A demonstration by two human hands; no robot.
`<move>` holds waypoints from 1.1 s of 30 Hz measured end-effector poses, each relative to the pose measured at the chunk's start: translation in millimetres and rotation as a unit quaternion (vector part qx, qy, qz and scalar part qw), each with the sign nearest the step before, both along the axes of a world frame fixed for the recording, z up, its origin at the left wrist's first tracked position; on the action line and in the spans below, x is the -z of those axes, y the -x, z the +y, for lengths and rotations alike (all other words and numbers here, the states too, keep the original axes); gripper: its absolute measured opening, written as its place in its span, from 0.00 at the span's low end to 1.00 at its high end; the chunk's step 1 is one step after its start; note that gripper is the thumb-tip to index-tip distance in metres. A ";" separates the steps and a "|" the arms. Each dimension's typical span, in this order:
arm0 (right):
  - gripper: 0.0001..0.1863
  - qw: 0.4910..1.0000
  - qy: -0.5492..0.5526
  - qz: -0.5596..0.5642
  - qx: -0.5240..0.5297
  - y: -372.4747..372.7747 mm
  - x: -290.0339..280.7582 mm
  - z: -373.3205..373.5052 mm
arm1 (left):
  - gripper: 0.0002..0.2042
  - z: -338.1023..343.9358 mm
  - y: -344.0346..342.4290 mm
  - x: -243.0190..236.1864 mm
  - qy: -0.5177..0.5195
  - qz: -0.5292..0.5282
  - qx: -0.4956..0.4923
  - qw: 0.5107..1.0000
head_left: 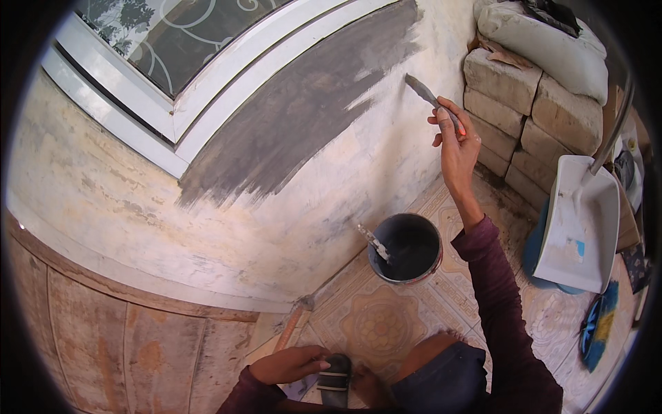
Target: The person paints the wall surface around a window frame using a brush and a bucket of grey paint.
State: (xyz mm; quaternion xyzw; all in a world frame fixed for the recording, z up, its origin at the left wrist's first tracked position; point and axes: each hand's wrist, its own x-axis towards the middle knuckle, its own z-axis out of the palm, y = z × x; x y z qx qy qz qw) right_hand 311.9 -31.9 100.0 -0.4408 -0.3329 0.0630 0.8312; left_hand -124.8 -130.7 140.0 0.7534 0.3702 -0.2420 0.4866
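Observation:
My right hand (458, 141) is closed round the handle of a paintbrush (422, 90), held out near the wall. The brush's dark bristles point up and left, beside the pale unpainted part of the wall (324, 186). Dark grey paint (296, 103) covers a broad, ragged-edged band under the white window frame (183, 131). On the tiled floor below stands a bucket (405, 277) with dark grey paint inside, and a paint-crusted stick (373, 243) leans in it. Low down, my left hand (289, 364) holds nothing, its fingers loosely extended beside a dark striped sandal (334, 379).
Stacked pale blocks (502, 79) with a white sack (545, 31) on top stand against the wall at right. A white dustpan (579, 228) and a blue-and-yellow broom head (600, 324) are nearer. An orange-handled tool (291, 326) rests by the wooden boards (117, 338).

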 end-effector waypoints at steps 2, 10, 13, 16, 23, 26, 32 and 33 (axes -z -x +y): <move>0.14 1.000 0.028 -0.008 0.010 13.7 -0.5 -1.3 | 0.22 0.6 -2.6 1.0 0.003 0.001 0.005 1.000; 0.14 0.960 0.016 -0.209 -0.188 91.8 -3.6 -24.6 | 0.22 3.0 3.3 11.8 0.013 -0.023 -0.006 1.000; 0.13 0.990 -0.014 -0.017 -0.142 40.7 -16.6 -7.3 | 0.22 1.6 8.6 13.1 0.008 -0.041 0.007 0.999; 0.12 1.000 -0.016 -0.001 -0.005 17.6 -29.3 -6.7 | 0.22 -1.2 3.9 2.0 -0.011 -0.009 0.013 1.000; 0.14 0.949 -0.051 -0.304 -0.062 113.6 -35.2 -14.0 | 0.21 2.6 0.6 7.9 -0.002 -0.024 0.018 1.000; 0.14 0.956 -0.047 -0.251 -0.148 112.6 -35.9 -24.2 | 0.21 2.8 4.0 7.8 -0.008 -0.041 0.013 0.999; 0.15 0.997 -0.042 0.033 -0.052 32.2 -35.5 -0.7 | 0.21 0.9 6.1 3.2 -0.001 -0.013 0.001 1.000; 0.15 0.999 -0.037 0.012 -0.019 27.7 -35.6 -1.6 | 0.21 -0.8 8.2 4.3 -0.002 -0.013 0.003 1.000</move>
